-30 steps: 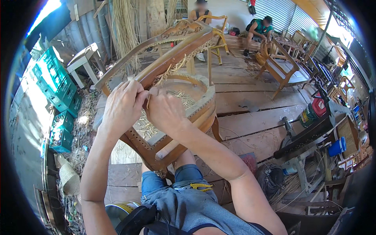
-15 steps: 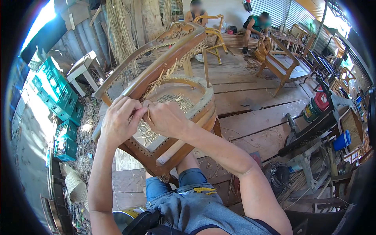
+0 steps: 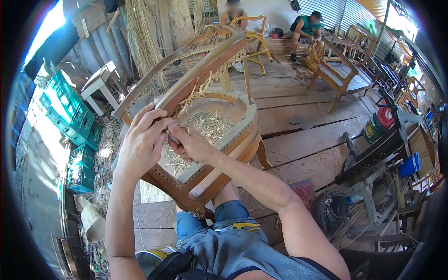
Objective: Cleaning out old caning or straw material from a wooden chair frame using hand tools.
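Note:
In front of me a carved wooden chair frame point(image 3: 189, 91) stands tilted, its edges drilled with rows of small holes. Short cane ends bristle along the inner side of its back rail. My left hand point(image 3: 143, 142) is closed over the lower part of that rail, fingers curled across the wood. Right beside it, my right hand point(image 3: 190, 143) is closed with thumb and fingers pressed together near the rail. Something small sits in its grip, too hidden to name. Below both hands, loose cane clippings point(image 3: 212, 125) lie on the woven seat.
Green crates point(image 3: 70, 109) are stacked at the left, near a small wooden stool point(image 3: 105, 84). Another wooden chair point(image 3: 338, 77) stands at the right on the plank floor. Two people sit at the back, one by a rattan chair point(image 3: 256, 39). A coil of dark strand point(image 3: 330, 206) lies lower right.
My right hand has turned and dropped slightly, its fingers now curled lower beside the rail. The left hand's fingers have shifted upward on the rail. The seated person at the right has moved slightly.

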Motion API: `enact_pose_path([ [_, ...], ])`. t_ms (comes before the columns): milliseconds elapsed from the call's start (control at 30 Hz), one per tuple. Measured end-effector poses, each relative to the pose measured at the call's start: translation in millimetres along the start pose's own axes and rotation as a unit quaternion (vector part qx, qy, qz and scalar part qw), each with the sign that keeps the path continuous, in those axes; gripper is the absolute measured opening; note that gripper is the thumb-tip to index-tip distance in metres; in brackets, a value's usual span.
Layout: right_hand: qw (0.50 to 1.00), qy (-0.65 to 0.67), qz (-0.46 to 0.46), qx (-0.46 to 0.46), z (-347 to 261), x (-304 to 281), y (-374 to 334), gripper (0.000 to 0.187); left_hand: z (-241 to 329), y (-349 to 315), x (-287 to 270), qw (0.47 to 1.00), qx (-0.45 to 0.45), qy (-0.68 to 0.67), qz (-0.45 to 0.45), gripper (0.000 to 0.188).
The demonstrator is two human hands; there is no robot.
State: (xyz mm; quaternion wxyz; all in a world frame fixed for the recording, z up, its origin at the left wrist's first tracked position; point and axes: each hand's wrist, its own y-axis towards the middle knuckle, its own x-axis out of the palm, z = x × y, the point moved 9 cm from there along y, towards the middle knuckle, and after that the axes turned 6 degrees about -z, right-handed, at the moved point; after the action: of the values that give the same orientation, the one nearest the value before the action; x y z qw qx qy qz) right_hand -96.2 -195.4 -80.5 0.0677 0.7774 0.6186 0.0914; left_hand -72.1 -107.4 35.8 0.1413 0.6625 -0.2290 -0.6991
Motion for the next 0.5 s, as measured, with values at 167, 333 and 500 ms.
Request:
enact_pose_path([
  [167, 1.000, -0.015, -0.006, -0.025, -8.3, 3.6, -2.9, 0.061, 2.6, -9.1, 12.2, 0.995, 0.036, 0.091, -0.015, 0.023],
  [333, 1.000, 0.027, -0.011, 0.003, 2.5, 5.0, -4.5, 0.062, 2.8, -7.2, 9.3, 0.997, 0.040, 0.060, 0.005, 0.016],
  [500, 0.994, -0.078, 0.068, -0.025, -3.9, -12.1, -10.0, 0.062, -10.3, 1.0, -3.1, 0.998, -0.013, -0.053, -0.015, 0.025],
])
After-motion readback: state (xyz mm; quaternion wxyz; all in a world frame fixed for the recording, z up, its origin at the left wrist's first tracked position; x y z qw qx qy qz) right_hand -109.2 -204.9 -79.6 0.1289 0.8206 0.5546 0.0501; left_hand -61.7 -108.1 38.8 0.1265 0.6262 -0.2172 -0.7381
